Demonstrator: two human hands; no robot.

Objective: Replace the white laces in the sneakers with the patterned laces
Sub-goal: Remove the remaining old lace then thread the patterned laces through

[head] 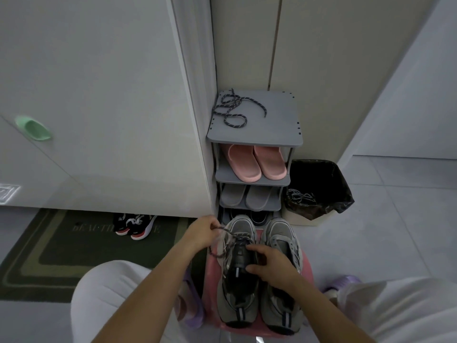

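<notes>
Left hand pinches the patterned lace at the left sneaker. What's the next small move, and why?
Probably thread the patterned lace end into the next eyelet up. The left hand pinches it beside the left sneaker, only the toe-end rows look laced, and the right hand holds the sneaker steady.

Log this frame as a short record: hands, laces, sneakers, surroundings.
left hand: pinches the patterned lace, drawn out sideways
right hand: holds the left sneaker at its tongue
right sneaker: alongside, untouched
spare lace: loose on top of the shoe rack
pale laces: on the rim of the bin
</notes>
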